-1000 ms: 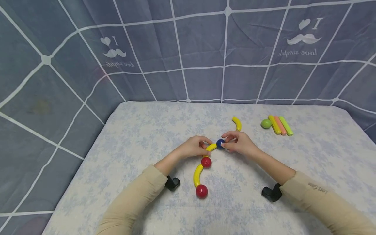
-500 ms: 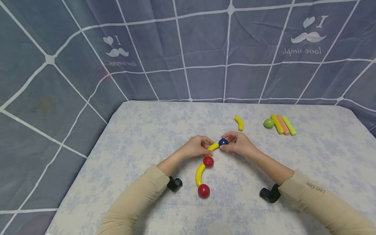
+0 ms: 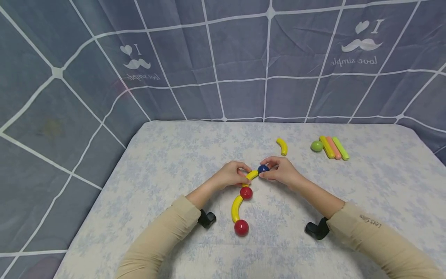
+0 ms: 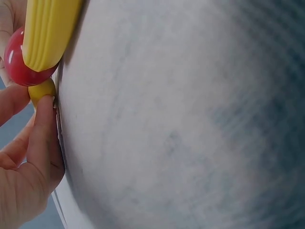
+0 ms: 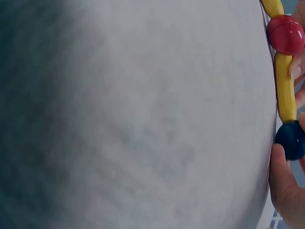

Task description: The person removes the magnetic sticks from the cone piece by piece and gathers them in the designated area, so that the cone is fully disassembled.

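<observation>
On the table [image 3: 174, 155]: we see a touching row of red ball [image 3: 241, 228], near arc [image 3: 235, 209], second red ball [image 3: 246, 193], middle arc [image 5: 285, 90] and blue ball [image 3: 263, 169].
Left hand [image 3: 230, 174]: pinches the middle arc.
Right hand [image 3: 282, 170]: holds the blue ball between thumb and fingers.
Arcs: we count three, all yellow; the far arc [image 3: 282, 147] lies apart, beyond the right hand.
Balls: four, including one green ball [image 3: 316, 146].
Sticks [image 3: 333, 148]: three, side by side near the green ball.
</observation>
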Motion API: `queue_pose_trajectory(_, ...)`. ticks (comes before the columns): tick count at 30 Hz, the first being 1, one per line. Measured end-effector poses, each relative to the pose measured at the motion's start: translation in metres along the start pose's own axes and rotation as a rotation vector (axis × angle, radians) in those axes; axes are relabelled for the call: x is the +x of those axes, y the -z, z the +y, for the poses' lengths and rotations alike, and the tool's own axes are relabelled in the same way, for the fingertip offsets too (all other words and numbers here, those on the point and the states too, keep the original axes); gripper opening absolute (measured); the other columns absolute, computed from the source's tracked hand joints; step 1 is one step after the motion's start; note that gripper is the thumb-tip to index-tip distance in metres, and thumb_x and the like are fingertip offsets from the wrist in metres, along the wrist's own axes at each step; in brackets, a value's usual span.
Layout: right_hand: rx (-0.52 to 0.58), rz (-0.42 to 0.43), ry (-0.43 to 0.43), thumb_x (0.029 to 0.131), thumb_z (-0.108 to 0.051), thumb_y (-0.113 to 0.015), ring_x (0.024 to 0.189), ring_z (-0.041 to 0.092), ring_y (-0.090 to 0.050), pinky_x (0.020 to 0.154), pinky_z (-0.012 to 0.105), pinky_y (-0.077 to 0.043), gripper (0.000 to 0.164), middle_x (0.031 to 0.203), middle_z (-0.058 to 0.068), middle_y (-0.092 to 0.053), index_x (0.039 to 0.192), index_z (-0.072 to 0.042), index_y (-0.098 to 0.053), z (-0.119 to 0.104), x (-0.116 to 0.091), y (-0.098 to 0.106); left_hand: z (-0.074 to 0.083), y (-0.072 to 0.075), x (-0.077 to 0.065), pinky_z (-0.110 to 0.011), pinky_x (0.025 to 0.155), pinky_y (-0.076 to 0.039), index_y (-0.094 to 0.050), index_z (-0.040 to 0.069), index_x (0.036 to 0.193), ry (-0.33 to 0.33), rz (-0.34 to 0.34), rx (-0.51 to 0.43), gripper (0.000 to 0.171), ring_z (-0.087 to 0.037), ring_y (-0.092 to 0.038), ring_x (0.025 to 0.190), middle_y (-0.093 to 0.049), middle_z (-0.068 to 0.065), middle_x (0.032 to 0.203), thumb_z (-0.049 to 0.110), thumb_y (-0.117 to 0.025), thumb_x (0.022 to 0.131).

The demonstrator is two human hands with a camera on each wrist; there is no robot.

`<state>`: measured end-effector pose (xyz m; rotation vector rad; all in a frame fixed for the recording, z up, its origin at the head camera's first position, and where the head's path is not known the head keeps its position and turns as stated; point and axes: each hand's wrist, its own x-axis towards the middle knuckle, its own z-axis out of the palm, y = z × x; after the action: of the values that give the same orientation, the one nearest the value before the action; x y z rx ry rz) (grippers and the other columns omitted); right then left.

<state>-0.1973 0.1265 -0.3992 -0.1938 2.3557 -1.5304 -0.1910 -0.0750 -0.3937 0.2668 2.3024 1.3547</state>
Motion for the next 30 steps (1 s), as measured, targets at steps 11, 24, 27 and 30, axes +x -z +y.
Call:
queue_pose_trajectory(11, 0.013, -0.064, 0.012, 0.080, -0.010, -0.073, 0.076, 0.019, -0.047, 0.061, 0.020, -0.046, 0.043, 0.101, 0.015, -0.054, 0.117, 0.004, -0.058, 0.001, 0.000, 0.009, -0.001, 0.003, 0.001, -0.021, 0.056, -0.051, -0.064, -0.002, 0.110, 0.019, -0.034, -0.103, 0.031, -0.012, -0.054, 0.057, -0.057, -0.005, 0.069, 0.000, -0.071, 0.080)
queue_pose_trajectory(24, 0.070, -0.161, 0.031, 0.084, -0.004, -0.068, 0.078, 0.018, -0.055, 0.070, 0.021, -0.051, 0.044, 0.107, 0.018, -0.053, 0.122, 0.009, -0.052, 0.003, 0.000, 0.014, -0.001, 0.003, 0.000, -0.023, 0.059, -0.053, -0.064, -0.001, 0.112, 0.033, -0.039, -0.122, 0.031, -0.011, -0.056, 0.061, -0.059, -0.006, 0.073, -0.001, -0.069, 0.081)
queue_pose_trajectory(27, 0.062, -0.167, 0.024, 0.084, -0.004, -0.067, 0.080, 0.018, -0.055, 0.071, 0.021, -0.051, 0.044, 0.109, 0.018, -0.052, 0.123, 0.009, -0.051, 0.003, -0.001, 0.015, -0.001, 0.002, 0.000, -0.022, 0.058, -0.052, -0.064, -0.001, 0.112, 0.031, -0.041, -0.122, 0.031, -0.011, -0.056, 0.060, -0.059, -0.006, 0.073, -0.001, -0.069, 0.081)
queue_pose_trajectory(30, 0.060, -0.166, 0.012, 0.084, -0.002, -0.067, 0.080, 0.018, -0.054, 0.070, 0.021, -0.051, 0.044, 0.109, 0.018, -0.052, 0.123, 0.009, -0.051, 0.003, -0.002, 0.015, -0.002, 0.001, -0.001, -0.021, 0.057, -0.052, -0.064, -0.001, 0.112, 0.027, -0.045, -0.125, 0.031, -0.011, -0.055, 0.059, -0.058, -0.006, 0.072, -0.001, -0.069, 0.081)
